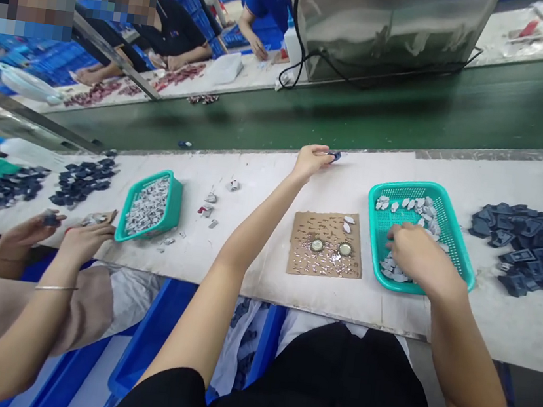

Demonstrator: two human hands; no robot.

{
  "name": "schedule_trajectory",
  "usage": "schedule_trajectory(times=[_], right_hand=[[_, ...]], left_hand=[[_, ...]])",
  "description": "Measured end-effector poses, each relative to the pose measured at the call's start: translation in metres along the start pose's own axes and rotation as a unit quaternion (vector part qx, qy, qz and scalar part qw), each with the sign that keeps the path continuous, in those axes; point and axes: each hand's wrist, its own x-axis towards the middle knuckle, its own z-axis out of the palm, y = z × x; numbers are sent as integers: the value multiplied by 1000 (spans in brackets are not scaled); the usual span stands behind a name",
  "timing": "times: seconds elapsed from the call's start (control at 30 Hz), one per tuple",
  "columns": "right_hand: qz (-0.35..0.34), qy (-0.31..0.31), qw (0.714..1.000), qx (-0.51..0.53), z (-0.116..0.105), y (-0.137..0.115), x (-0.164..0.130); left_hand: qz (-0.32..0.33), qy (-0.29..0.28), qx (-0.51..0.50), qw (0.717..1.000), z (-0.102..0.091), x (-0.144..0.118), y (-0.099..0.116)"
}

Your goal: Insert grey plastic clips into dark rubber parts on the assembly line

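Observation:
My left hand (312, 161) is stretched out near the far edge of the table and is closed on a small dark blue plastic part (335, 156). My right hand (414, 254) reaches down into a green plastic basket (456, 249) of small light grey pieces (426, 209). Its fingers are bent together, and whatever is between them is hidden. Between my arms lies a piece of brown cardboard (301, 260) with shiny wet-looking marks, two round cap-like discs (345, 249) and a couple of pale pieces (347, 224) on it.
Dark blue parts are heaped (529, 242) at the right. Leftward stand another green basket (175, 205) of small pieces and a co-worker's hands (84, 236). Beyond the table runs a green conveyor belt (385, 125), with a metal box (387, 26) behind it. A blue bin (150, 340) sits below.

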Motion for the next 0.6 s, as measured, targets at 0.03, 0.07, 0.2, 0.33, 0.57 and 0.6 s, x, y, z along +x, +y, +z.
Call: schedule_trajectory(times=[0.03, 0.07, 0.2, 0.33, 0.57, 0.6], right_hand=[[-20, -19, 1000, 10, 0, 1, -1], [-36, -39, 998, 17, 0, 2, -2], [-70, -94, 993, 35, -4, 4, -6], [-75, -108, 991, 33, -7, 6, -8], [-56, -99, 993, 19, -3, 6, -8], [-57, -96, 994, 20, -3, 6, -7]], left_hand=[[3, 27, 19, 999, 2, 15, 2], [5, 55, 41, 998, 3, 29, 4], [7, 122, 118, 986, 4, 67, 5], [26, 130, 173, 976, 4, 81, -2], [84, 156, 205, 963, -12, 62, -16], [91, 153, 202, 963, -18, 52, -18]])
